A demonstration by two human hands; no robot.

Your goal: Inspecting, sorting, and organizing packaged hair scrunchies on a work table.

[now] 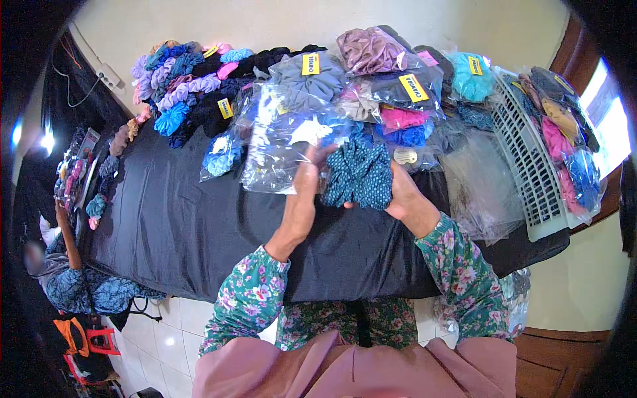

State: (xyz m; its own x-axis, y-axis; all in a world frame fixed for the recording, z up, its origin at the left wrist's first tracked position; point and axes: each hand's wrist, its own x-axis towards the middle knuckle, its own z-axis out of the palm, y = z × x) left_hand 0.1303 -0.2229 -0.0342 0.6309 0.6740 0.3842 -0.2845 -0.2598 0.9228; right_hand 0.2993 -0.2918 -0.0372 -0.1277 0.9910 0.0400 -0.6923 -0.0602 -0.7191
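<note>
A dark teal fabric scrunchie [359,174] with small light dots is gathered up in front of me, above the table edge. My right hand [410,194] grips it from its right side, with most of the fingers hidden behind the cloth. At its left side is my left hand [303,191], upright and blurred at the fingertips. Whether those fingers press on the scrunchie or on plastic, I cannot tell. Directly left of that hand, a clear plastic bag [271,164] lies with glare on its surface.
A black cloth [189,214] covers the long table. Loose scrunchies [174,74] heap at the back left; bagged ones [375,52] with yellow labels bearing writing lie behind my hands. Flat clear bags [480,184] and a grey plastic basket [527,164] are right. Another person [74,278] sits far left.
</note>
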